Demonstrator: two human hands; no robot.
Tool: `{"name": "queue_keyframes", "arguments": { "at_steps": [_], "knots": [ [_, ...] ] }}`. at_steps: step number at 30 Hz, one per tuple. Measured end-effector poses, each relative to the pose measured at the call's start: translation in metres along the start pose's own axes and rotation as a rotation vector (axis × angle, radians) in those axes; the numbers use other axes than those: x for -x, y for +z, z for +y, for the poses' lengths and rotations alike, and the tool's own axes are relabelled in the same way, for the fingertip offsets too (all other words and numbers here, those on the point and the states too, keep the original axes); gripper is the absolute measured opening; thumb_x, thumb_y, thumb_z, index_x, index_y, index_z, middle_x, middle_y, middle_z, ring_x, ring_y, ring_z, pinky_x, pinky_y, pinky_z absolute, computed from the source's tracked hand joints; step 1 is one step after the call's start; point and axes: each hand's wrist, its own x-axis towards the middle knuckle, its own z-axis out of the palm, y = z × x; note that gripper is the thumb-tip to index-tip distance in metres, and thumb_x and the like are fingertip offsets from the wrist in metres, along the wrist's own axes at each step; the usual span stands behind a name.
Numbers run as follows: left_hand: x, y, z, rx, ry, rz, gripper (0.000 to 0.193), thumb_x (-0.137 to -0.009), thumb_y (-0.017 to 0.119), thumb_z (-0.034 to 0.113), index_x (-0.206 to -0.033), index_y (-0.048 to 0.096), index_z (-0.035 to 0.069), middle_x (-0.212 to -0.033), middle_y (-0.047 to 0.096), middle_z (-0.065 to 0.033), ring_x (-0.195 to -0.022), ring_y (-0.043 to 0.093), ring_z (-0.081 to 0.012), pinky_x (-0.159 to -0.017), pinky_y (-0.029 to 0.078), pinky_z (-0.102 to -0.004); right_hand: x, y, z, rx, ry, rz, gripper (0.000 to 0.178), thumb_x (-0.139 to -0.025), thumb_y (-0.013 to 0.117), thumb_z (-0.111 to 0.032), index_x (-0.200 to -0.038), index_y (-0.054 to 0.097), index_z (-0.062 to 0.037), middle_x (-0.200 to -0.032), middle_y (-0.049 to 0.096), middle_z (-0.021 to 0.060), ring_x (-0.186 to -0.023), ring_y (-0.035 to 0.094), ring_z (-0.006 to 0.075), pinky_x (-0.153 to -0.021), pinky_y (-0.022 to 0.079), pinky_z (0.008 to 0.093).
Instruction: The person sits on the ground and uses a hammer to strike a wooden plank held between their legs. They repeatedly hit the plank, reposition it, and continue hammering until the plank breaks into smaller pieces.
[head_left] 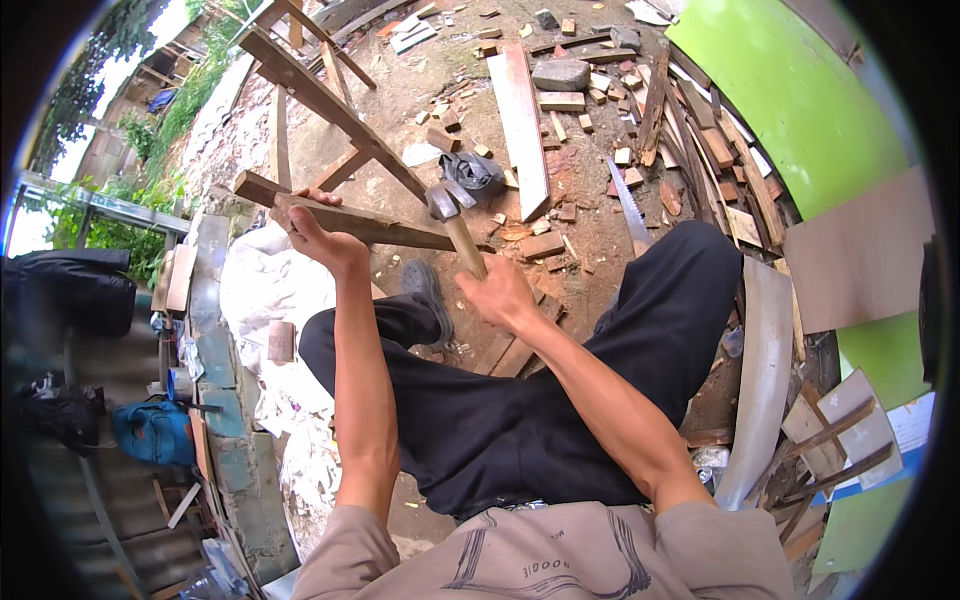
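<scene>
My right hand (499, 292) is closed around the wooden handle of a claw hammer (462, 235). The hammer's metal head points away from me, near a long beam of a wooden frame. My left hand (322, 240) is wrapped over a dark wooden plank (385, 227), close to its left end. From there the plank runs rightward, passing behind the hammer handle. Just beyond stands the wooden frame (335, 110), made of beams and legs joined together. Whether the plank touches the frame cannot be made out.
Wood offcuts and stones (560, 75) litter the dirt ground ahead. A handsaw (628, 200) lies near my right knee, and a pale board (520, 130) lies farther off. White sacking (270, 280) is at my left, beside a low wall (213, 340). Green panels (790, 100) stand at the right.
</scene>
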Motion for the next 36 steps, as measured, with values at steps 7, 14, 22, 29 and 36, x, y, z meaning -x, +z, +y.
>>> {"name": "queue_keyframes", "arguments": {
  "at_steps": [7, 14, 22, 29, 36],
  "knots": [
    [-0.003, 0.004, -0.003, -0.050, 0.050, -0.015, 0.044, -0.097, 0.054, 0.044, -0.105, 0.051, 0.000, -0.083, 0.052, -0.0073, -0.075, 0.054, -0.0165, -0.071, 0.045, -0.0301, 0.005, 0.008, -0.059, -0.144, -0.369, 0.155, 0.027, -0.083, 0.062, -0.026, -0.075, 0.057, -0.0006, -0.063, 0.059, 0.0188, -0.061, 0.061, 0.0347, -0.061, 0.046, 0.0449],
    [-0.009, -0.007, -0.002, -0.047, -0.014, 0.052, 0.053, -0.094, 0.055, 0.053, -0.105, 0.049, 0.002, -0.085, 0.051, -0.0072, -0.075, 0.054, -0.0170, -0.071, 0.045, -0.0313, 0.000, 0.014, 0.000, 0.024, 0.028, -0.074, 0.027, -0.084, 0.061, -0.025, -0.090, 0.065, 0.0008, -0.061, 0.059, 0.0139, -0.054, 0.059, 0.0250, -0.054, 0.047, 0.0398],
    [-0.003, -0.036, 0.002, -0.007, -0.022, 0.035, 0.060, -0.092, 0.052, 0.060, -0.108, 0.047, 0.003, -0.085, 0.048, -0.0065, -0.078, 0.052, -0.0170, -0.075, 0.044, -0.0310, 0.005, 0.008, -0.037, -0.195, -0.221, 0.052, 0.035, -0.085, 0.065, -0.033, -0.074, 0.061, 0.0001, -0.056, 0.057, 0.0081, -0.051, 0.054, 0.0208, -0.053, 0.044, 0.0376],
    [0.009, -0.027, 0.001, 0.026, -0.019, -0.043, 0.063, -0.091, 0.054, 0.062, -0.110, 0.047, 0.002, -0.086, 0.048, -0.0074, -0.080, 0.051, -0.0182, -0.077, 0.043, -0.0317, 0.001, 0.055, -0.006, -0.281, -0.125, -0.006, 0.029, -0.085, 0.064, -0.024, -0.072, 0.059, 0.0016, -0.053, 0.053, 0.0069, -0.050, 0.055, 0.0162, -0.051, 0.043, 0.0343],
    [0.031, -0.084, 0.030, -0.006, -0.048, 0.139, 0.072, -0.085, 0.049, 0.075, -0.102, 0.050, 0.005, -0.086, 0.048, -0.0073, -0.079, 0.050, -0.0204, -0.079, 0.043, -0.0366, 0.019, 0.029, 0.040, -0.208, 0.313, -0.138, 0.026, -0.087, 0.062, -0.021, -0.076, 0.054, 0.0014, -0.052, 0.051, 0.0056, -0.039, 0.051, 0.0157, -0.040, 0.040, 0.0326]
  ]
}}
